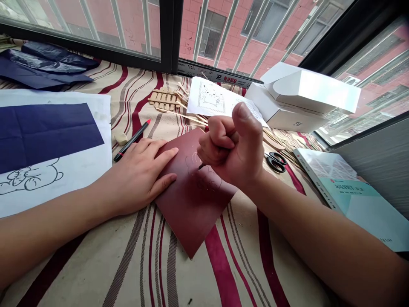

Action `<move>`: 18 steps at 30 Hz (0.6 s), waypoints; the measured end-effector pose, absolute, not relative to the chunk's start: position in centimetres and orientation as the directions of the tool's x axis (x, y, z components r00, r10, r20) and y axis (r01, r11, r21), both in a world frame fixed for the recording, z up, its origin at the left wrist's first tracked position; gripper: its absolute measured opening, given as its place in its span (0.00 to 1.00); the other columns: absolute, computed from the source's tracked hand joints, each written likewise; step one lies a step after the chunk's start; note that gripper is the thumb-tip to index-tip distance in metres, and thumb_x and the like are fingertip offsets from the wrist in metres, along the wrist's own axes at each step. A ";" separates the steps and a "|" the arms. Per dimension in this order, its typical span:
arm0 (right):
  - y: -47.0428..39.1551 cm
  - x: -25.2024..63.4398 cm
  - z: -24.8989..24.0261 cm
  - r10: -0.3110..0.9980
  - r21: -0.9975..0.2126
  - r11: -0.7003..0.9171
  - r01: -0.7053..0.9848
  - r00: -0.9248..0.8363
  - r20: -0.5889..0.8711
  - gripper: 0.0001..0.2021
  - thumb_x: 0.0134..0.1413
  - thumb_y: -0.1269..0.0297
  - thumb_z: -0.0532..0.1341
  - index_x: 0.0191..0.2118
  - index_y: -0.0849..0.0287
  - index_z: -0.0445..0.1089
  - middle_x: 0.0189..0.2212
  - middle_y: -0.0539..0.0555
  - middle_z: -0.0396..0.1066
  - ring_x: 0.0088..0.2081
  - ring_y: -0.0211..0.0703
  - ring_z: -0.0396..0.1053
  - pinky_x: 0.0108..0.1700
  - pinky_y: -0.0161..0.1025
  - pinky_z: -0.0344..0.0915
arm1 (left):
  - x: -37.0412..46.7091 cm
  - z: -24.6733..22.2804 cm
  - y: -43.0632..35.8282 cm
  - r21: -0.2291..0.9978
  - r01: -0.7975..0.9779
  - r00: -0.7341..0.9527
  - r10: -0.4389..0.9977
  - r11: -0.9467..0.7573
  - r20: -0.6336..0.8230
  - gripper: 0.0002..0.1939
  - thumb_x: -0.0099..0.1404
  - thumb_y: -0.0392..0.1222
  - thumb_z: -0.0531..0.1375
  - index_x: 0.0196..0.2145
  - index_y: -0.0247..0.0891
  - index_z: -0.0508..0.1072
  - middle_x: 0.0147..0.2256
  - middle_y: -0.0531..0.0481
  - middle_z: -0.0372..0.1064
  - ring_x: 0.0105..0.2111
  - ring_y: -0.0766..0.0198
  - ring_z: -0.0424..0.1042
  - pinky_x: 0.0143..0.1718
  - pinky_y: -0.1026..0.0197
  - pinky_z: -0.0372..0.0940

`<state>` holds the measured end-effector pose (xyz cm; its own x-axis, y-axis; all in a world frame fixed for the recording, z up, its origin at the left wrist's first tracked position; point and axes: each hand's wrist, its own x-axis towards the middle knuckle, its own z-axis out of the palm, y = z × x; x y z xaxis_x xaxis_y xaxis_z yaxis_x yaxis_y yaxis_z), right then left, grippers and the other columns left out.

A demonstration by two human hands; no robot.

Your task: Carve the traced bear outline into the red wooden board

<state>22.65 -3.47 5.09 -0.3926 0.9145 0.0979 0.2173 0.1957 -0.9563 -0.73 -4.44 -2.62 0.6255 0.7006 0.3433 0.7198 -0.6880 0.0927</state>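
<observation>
A reddish-brown board [188, 217] lies turned at an angle on the striped cloth. It bears a drawn outline with some pale scratched lines and tiny light crumbs. Flat across its left edge rests my left hand [145, 175], fingers spread, pressing on the board. My right hand [236, 147] is closed in a fist, thumb up, around a carving tool [201, 166]; only its dark tip shows below the fist, at the drawing. The tool's handle is hidden inside the fingers. Just beyond my left hand lie a black pen with a red tip [132, 140] and an eraser [121, 138].
At left, dark blue paper [47, 132] covers part of a white drawing sheet [79, 179]. Behind the board are a small wooden-stick rack [164, 99], a printed sheet [211, 98] and a white box [290, 115]. Black scissors [275, 162] and a book [354, 196] lie right.
</observation>
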 end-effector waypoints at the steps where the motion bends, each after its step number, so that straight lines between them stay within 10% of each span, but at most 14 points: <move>1: -3.7 22.7 4.9 0.911 -0.955 0.211 0.210 -0.397 0.114 0.18 0.72 0.49 0.42 0.29 0.47 0.44 0.22 0.47 0.41 0.23 0.46 0.50 0.27 0.44 0.56 | -0.7 -2.7 -4.4 0.089 0.719 0.627 0.698 -0.690 0.346 0.37 0.83 0.62 0.39 0.68 0.36 0.72 0.64 0.33 0.70 0.61 0.38 0.68 0.61 0.38 0.65; 8: -5.3 22.8 2.0 0.738 -0.842 0.420 -0.338 -0.412 0.534 0.21 0.68 0.63 0.56 0.23 0.51 0.50 0.16 0.43 0.46 0.17 0.34 0.39 0.21 0.39 0.44 | -0.5 -2.7 -4.5 0.116 0.729 0.614 0.719 -0.675 0.326 0.36 0.82 0.60 0.42 0.70 0.33 0.71 0.65 0.31 0.69 0.63 0.36 0.66 0.64 0.36 0.64; 18: -3.5 24.1 2.6 0.578 -0.875 0.371 -0.311 -0.660 0.480 0.25 0.73 0.61 0.57 0.23 0.51 0.48 0.15 0.42 0.44 0.15 0.34 0.41 0.20 0.41 0.43 | 0.3 -1.3 -5.1 0.138 0.770 0.595 0.780 -0.623 0.196 0.34 0.80 0.56 0.47 0.72 0.32 0.69 0.67 0.28 0.67 0.66 0.33 0.65 0.66 0.30 0.63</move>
<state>24.09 -3.55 2.58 -0.6601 0.5779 0.4799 -0.3109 0.3714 -0.8749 0.35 -5.10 -1.27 0.5951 0.7795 0.1955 0.7701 -0.6227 0.1385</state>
